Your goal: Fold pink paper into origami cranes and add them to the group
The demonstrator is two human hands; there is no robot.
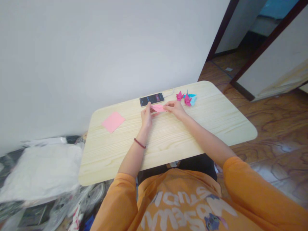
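Observation:
A folded pink paper piece (158,108) lies at the far middle of the light wooden table (168,138). My left hand (146,116), with a dark bead bracelet on the wrist, pinches its left end with closed fingers. My right hand (176,109) presses and grips its right end, fingers curled down. Both hands rest on the tabletop.
A black phone (151,99) with a white cable lies just behind the hands. Finished pink and blue folded figures (187,98) sit to the right. A pink paper stack (113,121) lies left. White plastic bags (40,173) crowd the floor at left; a doorway opens at right.

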